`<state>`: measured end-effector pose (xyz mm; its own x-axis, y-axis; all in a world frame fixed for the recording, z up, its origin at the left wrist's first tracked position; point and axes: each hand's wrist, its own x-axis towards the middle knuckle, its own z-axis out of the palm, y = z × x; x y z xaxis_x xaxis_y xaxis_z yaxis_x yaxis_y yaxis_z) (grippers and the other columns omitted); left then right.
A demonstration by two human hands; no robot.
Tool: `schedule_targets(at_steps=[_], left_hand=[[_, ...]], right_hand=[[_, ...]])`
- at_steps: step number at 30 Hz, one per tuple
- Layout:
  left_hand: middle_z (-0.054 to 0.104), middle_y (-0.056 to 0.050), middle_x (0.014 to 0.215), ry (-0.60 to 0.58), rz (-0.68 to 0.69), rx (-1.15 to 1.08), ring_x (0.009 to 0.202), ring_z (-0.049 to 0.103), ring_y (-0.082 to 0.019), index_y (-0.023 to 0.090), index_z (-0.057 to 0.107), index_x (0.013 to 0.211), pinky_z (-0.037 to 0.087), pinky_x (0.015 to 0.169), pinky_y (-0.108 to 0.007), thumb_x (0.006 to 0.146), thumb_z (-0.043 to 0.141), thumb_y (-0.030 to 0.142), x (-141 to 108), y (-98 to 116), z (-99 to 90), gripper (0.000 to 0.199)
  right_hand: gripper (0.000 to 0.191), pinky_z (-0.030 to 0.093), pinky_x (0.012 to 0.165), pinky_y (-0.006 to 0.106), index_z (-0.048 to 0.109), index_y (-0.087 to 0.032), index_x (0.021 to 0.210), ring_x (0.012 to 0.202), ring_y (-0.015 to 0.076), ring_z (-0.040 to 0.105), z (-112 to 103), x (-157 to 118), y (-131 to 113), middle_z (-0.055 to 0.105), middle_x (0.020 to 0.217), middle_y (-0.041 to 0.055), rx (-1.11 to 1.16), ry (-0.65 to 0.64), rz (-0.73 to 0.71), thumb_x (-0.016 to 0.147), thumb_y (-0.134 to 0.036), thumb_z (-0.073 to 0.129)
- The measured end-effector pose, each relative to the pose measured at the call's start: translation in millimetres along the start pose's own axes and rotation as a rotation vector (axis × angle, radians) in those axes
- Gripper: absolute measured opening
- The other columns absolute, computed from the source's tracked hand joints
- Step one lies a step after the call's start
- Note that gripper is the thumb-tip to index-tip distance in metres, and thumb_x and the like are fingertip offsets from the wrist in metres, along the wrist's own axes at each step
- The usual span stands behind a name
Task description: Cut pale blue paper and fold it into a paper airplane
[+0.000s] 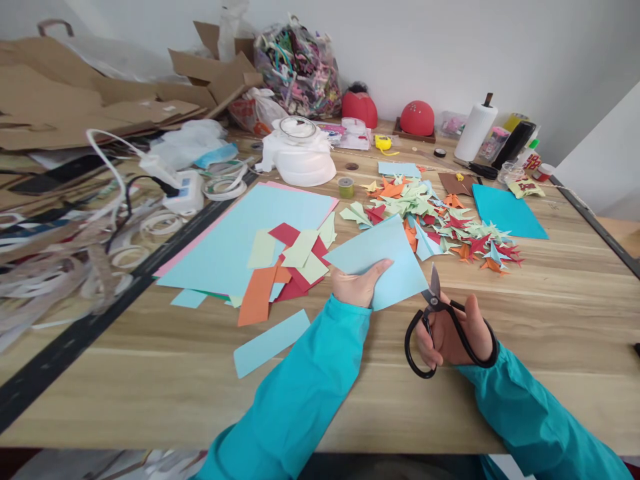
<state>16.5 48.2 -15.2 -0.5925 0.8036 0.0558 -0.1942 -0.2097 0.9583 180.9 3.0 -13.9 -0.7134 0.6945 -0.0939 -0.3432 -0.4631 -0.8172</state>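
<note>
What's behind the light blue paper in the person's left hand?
Past the light blue paper, folded paper shapes show in pale green, orange and red. The left hand grips it, other fingers hidden behind; anything else directly behind is covered.

Left hand grips light-blue paper — right hand holds black-handled scissors

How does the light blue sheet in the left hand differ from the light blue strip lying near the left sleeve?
The sheet is broad, while the strip is long and narrow. The sheet is held up in the left hand; the strip lies on the table. The scissors are at one corner of the sheet, but away from the strip. Both are light blue paper.
</note>
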Motion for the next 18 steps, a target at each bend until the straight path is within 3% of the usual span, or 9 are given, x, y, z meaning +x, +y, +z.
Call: schedule_targets(at_steps=[3,8,12,18], left_hand=[[0.07,-0.007,0.081,-0.001,0.009,0.004,0.09,0.063,-0.026,0.012,0.065,0.086,0.052,0.081,-0.037,0.039,0.081,0.026,0,1,-0.1,0.051],[0.07,-0.007,0.079,0.005,0.045,0.009,0.086,0.064,-0.026,0.012,0.065,0.083,0.053,0.079,-0.036,0.041,0.08,0.026,2,2,-0.1,0.047],[0.07,-0.007,0.079,0.009,0.043,-0.023,0.088,0.063,-0.026,0.012,0.066,0.083,0.052,0.08,-0.036,0.041,0.08,0.026,4,6,-0.5,0.047],[0.07,-0.008,0.081,-0.058,-0.092,-0.062,0.085,0.064,-0.027,0.011,0.064,0.091,0.053,0.077,-0.037,0.036,0.082,0.026,5,6,-2.6,0.06]], right_hand=[[0.083,0.037,0.04,0.026,0.02,-0.032,0.133,0.036,0.01,0.042,-1,-1,-1,0.054,0.06,-0.0024,0.009,0.01,0.01,0.067,-0.081,0.008],[0.078,0.037,0.038,0.027,0.018,-0.032,0.134,0.035,0.0107,0.043,-3,-1,-4,0.055,0.062,-0.0011,0.055,-0.016,0.002,0.071,-0.077,0.012],[0.082,0.037,0.036,0.027,0.017,-0.029,0.135,0.034,0.0108,0.043,0,-3,-8,0.054,0.06,-0.0011,0.019,0.036,0.03,0.071,-0.077,0.008],[0.079,0.034,0.038,0.024,0.022,-0.028,0.133,0.034,0.011,0.044,-4,-5,-11,0.055,0.059,-0.0015,-0.005,-0.007,0.096,0.072,-0.077,0.01]])
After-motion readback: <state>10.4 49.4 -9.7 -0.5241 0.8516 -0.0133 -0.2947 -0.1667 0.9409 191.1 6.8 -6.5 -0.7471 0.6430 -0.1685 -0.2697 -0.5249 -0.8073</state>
